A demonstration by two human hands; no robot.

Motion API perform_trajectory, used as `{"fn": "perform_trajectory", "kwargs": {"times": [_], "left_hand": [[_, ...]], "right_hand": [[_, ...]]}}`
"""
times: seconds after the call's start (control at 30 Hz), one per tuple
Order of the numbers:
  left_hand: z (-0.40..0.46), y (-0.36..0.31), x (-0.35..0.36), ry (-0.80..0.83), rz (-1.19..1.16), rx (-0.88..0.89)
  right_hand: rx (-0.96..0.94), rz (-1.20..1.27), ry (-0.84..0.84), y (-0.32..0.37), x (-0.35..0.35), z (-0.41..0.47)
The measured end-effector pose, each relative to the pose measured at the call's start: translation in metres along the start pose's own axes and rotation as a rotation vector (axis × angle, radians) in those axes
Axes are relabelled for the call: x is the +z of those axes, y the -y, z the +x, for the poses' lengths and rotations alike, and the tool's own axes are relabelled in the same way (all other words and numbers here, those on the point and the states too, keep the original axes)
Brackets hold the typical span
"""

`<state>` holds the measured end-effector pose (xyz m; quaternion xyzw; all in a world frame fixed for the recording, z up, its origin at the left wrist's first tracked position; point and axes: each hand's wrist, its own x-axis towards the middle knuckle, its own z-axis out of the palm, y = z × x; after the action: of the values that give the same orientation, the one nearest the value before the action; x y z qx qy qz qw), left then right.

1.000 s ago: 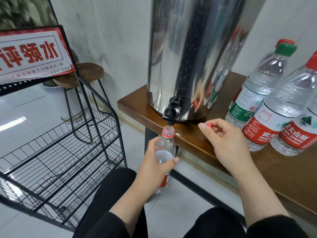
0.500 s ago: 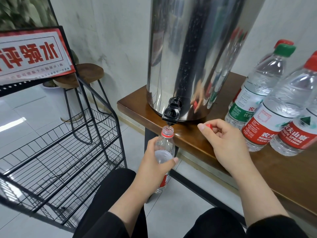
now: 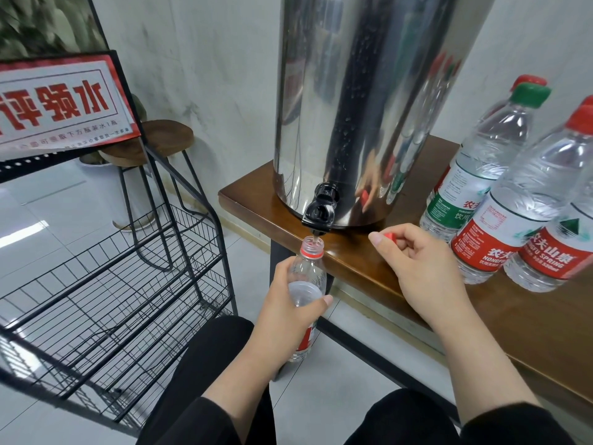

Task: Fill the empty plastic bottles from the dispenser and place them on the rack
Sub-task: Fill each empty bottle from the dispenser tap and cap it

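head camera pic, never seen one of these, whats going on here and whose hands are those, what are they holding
The picture comes from a camera worn on a person's head, looking forward and down, so the two bare hands and the dark-clothed knees at the bottom are the wearer's own. The left hand grips an open plastic bottle, its mouth right under the black tap of a tall steel dispenser. The right hand pinches the bottle's red cap in its fingers. The dispenser stands on a brown wooden table. To its right on the table stand capped bottles with red and green labels. On the left is a black wire rack with a red and white sign on top; the shelves that show hold no bottles yet.
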<state>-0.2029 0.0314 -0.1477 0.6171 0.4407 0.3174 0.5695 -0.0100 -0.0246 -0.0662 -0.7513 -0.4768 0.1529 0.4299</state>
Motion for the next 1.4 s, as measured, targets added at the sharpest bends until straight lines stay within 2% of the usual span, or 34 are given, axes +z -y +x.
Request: {"fn": "perform_trajectory", "kwargs": {"times": [1.4], "left_hand": [[0.0003, -0.0006, 0.0013, 0.000, 0.022, -0.011]], "right_hand": [[-0.014, 0.009, -0.009, -0.0023, 0.0001, 0.0005]]}}
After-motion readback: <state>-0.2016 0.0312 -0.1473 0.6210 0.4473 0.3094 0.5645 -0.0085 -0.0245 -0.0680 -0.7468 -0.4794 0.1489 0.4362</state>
